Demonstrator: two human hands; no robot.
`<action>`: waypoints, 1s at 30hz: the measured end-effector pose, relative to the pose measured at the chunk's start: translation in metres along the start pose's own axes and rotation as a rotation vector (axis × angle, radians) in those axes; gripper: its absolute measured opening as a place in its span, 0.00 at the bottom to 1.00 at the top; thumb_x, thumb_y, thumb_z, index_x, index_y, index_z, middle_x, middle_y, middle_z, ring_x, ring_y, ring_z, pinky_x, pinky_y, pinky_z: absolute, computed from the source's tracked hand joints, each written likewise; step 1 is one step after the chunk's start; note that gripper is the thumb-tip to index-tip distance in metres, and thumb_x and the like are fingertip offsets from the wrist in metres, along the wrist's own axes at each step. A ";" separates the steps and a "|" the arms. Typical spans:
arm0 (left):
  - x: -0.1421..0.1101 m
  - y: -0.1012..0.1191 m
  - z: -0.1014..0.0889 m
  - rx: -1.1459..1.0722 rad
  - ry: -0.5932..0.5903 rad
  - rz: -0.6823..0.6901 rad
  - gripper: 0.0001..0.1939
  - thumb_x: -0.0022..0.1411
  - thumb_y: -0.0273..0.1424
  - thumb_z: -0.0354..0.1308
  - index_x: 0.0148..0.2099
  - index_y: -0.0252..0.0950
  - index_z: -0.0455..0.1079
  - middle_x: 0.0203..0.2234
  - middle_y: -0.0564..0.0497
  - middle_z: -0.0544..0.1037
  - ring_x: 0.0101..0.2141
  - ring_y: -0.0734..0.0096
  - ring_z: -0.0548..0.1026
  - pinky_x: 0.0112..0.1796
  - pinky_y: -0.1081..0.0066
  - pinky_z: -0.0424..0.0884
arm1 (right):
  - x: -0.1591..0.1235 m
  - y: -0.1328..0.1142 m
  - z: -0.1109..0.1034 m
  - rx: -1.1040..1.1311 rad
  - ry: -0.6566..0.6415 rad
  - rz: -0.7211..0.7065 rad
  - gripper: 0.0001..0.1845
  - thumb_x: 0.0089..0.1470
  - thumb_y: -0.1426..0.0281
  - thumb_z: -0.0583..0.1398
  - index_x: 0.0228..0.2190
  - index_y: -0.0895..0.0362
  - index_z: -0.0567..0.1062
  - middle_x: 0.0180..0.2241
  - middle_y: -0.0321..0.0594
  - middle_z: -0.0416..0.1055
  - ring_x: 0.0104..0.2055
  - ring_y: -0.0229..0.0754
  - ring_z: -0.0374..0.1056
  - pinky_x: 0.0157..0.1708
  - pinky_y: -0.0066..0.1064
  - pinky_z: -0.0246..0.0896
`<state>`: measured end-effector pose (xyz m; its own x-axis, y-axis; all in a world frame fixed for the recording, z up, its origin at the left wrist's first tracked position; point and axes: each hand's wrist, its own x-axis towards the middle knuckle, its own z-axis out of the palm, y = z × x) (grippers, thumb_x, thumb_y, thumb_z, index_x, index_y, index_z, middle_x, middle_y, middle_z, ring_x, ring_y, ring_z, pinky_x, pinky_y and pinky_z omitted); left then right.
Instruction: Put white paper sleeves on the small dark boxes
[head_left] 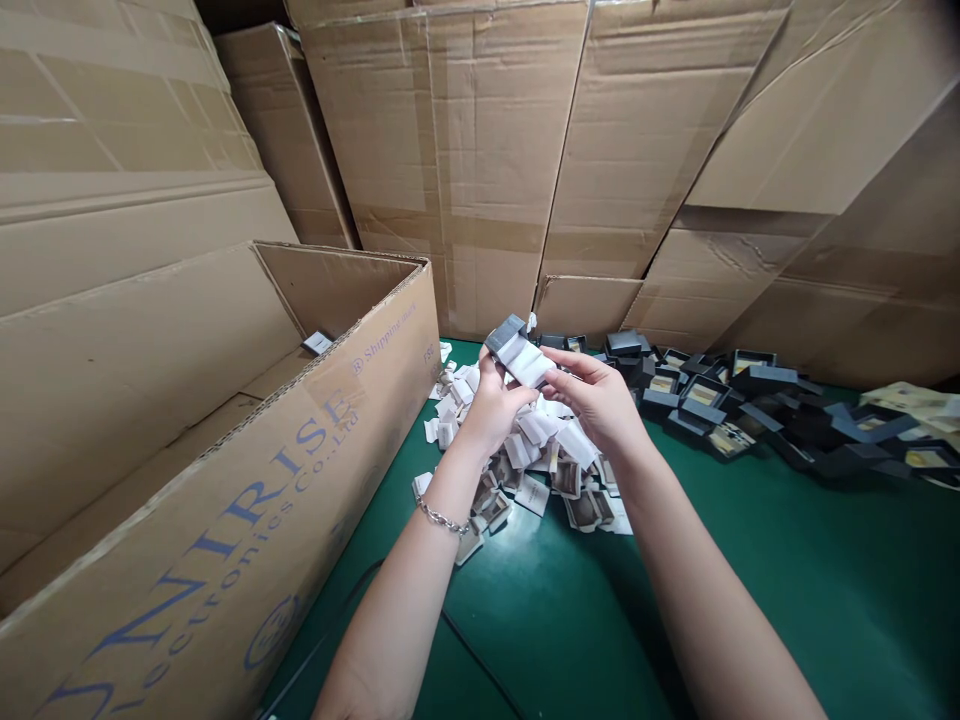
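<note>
Both of my hands are raised over the middle of the green table. My left hand (pixel 491 405) is closed around a small dark box (pixel 508 332), which is held tilted. A white folded insert (pixel 529 362) sticks out from the box toward the right. My right hand (pixel 592 390) pinches the free end of that insert between thumb and fingers. Below and around the hands lies a loose heap of white and greyish inserts (pixel 532 495). Part of the heap is hidden behind my hands and wrists.
A large open cardboard carton (pixel 360 420) stands at the left, with a small box (pixel 316 343) inside. Many black open boxes (pixel 709 395) are piled at the right rear. A dark cable (pixel 476 650) crosses the table (pixel 825 600). Tall cardboard boxes (pixel 480 170) wall off the back.
</note>
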<state>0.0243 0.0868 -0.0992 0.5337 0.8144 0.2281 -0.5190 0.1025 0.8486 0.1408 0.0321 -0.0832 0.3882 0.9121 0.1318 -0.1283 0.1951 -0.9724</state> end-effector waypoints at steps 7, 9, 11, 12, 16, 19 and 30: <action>-0.004 0.003 0.002 0.058 -0.014 0.108 0.42 0.49 0.20 0.59 0.62 0.43 0.45 0.56 0.46 0.63 0.50 0.68 0.68 0.47 0.70 0.65 | -0.004 0.002 0.013 -0.122 0.085 -0.235 0.18 0.42 0.62 0.67 0.31 0.59 0.70 0.48 0.46 0.70 0.34 0.37 0.69 0.31 0.29 0.66; -0.005 0.004 0.003 0.070 -0.021 0.112 0.45 0.49 0.19 0.58 0.64 0.44 0.41 0.56 0.46 0.63 0.50 0.68 0.68 0.48 0.70 0.65 | -0.004 0.003 0.012 -0.165 0.103 -0.262 0.17 0.43 0.62 0.67 0.31 0.58 0.70 0.47 0.45 0.71 0.35 0.37 0.69 0.33 0.29 0.65; -0.005 0.005 0.003 0.070 -0.025 0.111 0.47 0.49 0.18 0.57 0.66 0.46 0.39 0.56 0.47 0.63 0.50 0.69 0.69 0.48 0.71 0.65 | -0.003 0.005 0.009 -0.177 0.102 -0.255 0.17 0.44 0.62 0.67 0.32 0.58 0.70 0.44 0.44 0.72 0.39 0.38 0.69 0.36 0.29 0.65; -0.004 0.005 0.003 0.070 -0.023 0.107 0.48 0.48 0.17 0.57 0.66 0.46 0.39 0.56 0.47 0.63 0.50 0.69 0.69 0.49 0.70 0.65 | -0.002 0.005 0.008 -0.165 0.092 -0.243 0.17 0.44 0.62 0.67 0.32 0.58 0.70 0.43 0.43 0.73 0.39 0.39 0.69 0.37 0.30 0.64; -0.003 0.003 0.000 0.075 -0.036 0.079 0.49 0.47 0.17 0.58 0.66 0.46 0.38 0.55 0.47 0.64 0.51 0.66 0.68 0.49 0.68 0.65 | -0.001 0.006 0.006 -0.084 0.041 -0.199 0.17 0.42 0.61 0.68 0.31 0.58 0.70 0.39 0.42 0.74 0.38 0.40 0.71 0.37 0.32 0.66; -0.003 0.004 -0.002 0.080 -0.061 0.067 0.47 0.47 0.17 0.58 0.64 0.44 0.41 0.56 0.46 0.63 0.51 0.65 0.67 0.50 0.66 0.65 | -0.001 0.005 0.004 -0.110 0.070 -0.213 0.17 0.40 0.62 0.69 0.30 0.58 0.72 0.39 0.43 0.74 0.38 0.41 0.71 0.35 0.31 0.67; -0.002 0.018 -0.003 0.093 0.004 -0.132 0.42 0.41 0.18 0.58 0.58 0.41 0.50 0.49 0.48 0.66 0.48 0.65 0.68 0.47 0.65 0.66 | -0.002 -0.005 -0.022 -0.728 -0.058 -0.369 0.13 0.56 0.62 0.58 0.37 0.56 0.78 0.32 0.38 0.75 0.30 0.37 0.68 0.31 0.29 0.62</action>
<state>0.0123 0.0889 -0.0858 0.5905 0.7996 0.1095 -0.3802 0.1560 0.9116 0.1609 0.0213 -0.0827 0.2387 0.8561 0.4584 0.6315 0.2218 -0.7430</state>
